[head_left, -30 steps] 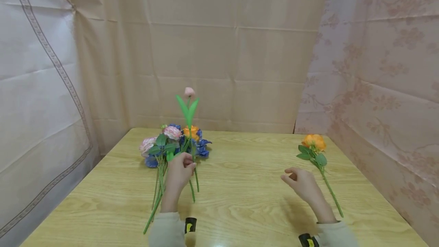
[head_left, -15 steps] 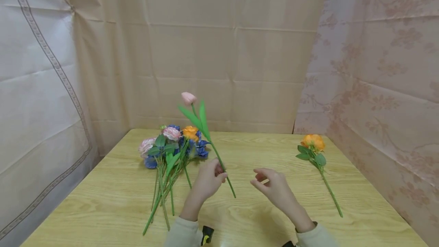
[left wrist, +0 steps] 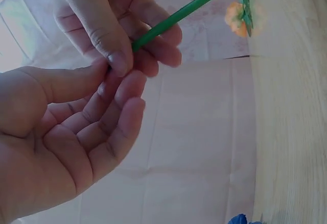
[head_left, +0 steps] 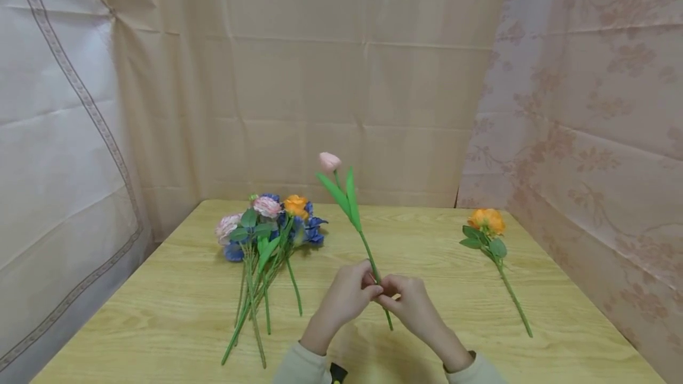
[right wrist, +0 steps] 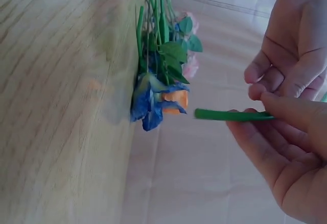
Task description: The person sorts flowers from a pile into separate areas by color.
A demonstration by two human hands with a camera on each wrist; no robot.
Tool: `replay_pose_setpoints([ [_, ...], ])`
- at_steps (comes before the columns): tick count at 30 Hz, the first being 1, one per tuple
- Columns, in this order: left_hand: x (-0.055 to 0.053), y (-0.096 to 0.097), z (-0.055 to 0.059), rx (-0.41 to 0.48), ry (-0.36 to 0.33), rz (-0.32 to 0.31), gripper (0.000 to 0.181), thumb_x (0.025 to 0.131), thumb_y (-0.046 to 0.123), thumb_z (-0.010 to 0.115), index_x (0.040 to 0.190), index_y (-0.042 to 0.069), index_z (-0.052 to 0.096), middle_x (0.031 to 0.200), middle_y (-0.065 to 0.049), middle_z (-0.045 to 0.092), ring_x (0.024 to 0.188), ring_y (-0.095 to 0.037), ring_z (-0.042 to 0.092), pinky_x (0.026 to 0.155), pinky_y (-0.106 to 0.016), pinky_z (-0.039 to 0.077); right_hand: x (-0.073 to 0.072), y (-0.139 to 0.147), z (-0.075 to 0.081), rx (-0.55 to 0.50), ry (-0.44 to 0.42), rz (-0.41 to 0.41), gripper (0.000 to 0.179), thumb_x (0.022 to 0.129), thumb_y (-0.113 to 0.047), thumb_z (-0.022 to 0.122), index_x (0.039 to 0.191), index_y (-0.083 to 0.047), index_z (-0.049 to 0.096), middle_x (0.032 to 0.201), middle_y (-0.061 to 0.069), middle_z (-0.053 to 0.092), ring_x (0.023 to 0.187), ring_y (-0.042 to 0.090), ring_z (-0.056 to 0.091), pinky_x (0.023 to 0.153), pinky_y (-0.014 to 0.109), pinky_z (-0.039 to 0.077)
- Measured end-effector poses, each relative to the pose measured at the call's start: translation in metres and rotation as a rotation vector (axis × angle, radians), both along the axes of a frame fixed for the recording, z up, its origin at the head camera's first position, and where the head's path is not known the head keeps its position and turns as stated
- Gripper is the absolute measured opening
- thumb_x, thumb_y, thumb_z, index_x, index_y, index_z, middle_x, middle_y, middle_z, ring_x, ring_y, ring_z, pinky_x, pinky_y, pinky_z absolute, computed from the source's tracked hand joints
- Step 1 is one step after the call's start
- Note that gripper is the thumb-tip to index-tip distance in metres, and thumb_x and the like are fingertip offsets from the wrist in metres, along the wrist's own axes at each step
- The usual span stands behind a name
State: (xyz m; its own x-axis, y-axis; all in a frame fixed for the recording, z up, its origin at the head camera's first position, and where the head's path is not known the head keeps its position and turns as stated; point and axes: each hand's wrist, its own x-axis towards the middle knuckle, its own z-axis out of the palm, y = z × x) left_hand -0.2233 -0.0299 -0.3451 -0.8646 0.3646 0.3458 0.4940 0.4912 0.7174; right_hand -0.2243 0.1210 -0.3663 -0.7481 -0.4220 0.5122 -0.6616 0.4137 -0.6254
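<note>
A pink artificial tulip (head_left: 349,197) with two green leaves stands tilted above the middle of the table, its bloom leaning up and to the left. My left hand (head_left: 345,296) pinches its stem between thumb and fingers. Right beside it, my right hand (head_left: 415,307) pinches the same stem slightly lower, and the thumbs meet there. The cut end of the green stem (left wrist: 179,17) sticks out past the right fingers in the left wrist view. In the right wrist view the stem end (right wrist: 217,115) shows again, lying under the right thumb.
On the left of the wooden table (head_left: 176,313) lies a pile of pink, blue and orange flowers (head_left: 267,209), stems toward me. A single orange flower (head_left: 487,222) lies at the right. Beige cloth (head_left: 341,93) hangs behind the table.
The left hand has lifted the tulip from beside the pile and carried it right, toward the middle. The right hand has moved left and taken hold of the lower stem.
</note>
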Motion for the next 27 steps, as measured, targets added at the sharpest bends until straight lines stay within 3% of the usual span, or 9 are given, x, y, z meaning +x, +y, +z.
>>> replay_pose_setpoints([
  [6,0.0,0.002,-0.002,-0.088,0.002,-0.006,0.012,0.08,0.006,0.065,0.075,0.009,0.055,0.063,0.005,0.056,0.055,-0.004,0.048,0.049,-0.019,0.041,0.001,0.004,0.002,0.055,-0.076,0.046,0.005,0.08,-0.006,0.066,0.077,-0.002,0.065,0.069,0.003,0.064,0.059,0.007,0.057,0.051,0.019,0.046],
  [14,0.0,0.002,-0.001,-0.126,0.027,-0.007,0.011,0.081,0.005,0.065,0.078,0.008,0.055,0.065,0.004,0.057,0.054,-0.004,0.048,0.048,-0.019,0.04,0.0,0.005,0.001,-0.003,-0.16,0.072,0.004,0.082,0.001,0.061,0.081,0.003,0.064,0.076,0.013,0.065,0.063,0.016,0.063,0.052,0.02,0.049],
  [22,0.0,0.0,0.0,-0.154,0.032,0.004,0.011,0.083,0.015,0.065,0.086,0.005,0.061,0.071,0.001,0.06,0.061,-0.006,0.053,0.051,-0.02,0.042,-0.003,0.01,0.001,0.05,-0.102,-0.021,0.005,0.081,0.001,0.061,0.076,0.002,0.062,0.069,0.008,0.063,0.057,0.013,0.06,0.051,0.021,0.049],
  [27,-0.002,-0.004,-0.003,-0.163,0.044,0.006,0.01,0.083,0.018,0.064,0.084,0.008,0.062,0.072,0.003,0.06,0.063,-0.006,0.053,0.054,-0.021,0.042,-0.007,0.021,0.0,0.084,-0.084,-0.109,0.005,0.078,0.006,0.062,0.075,0.003,0.06,0.066,0.005,0.06,0.055,0.012,0.059,0.05,0.019,0.048],
])
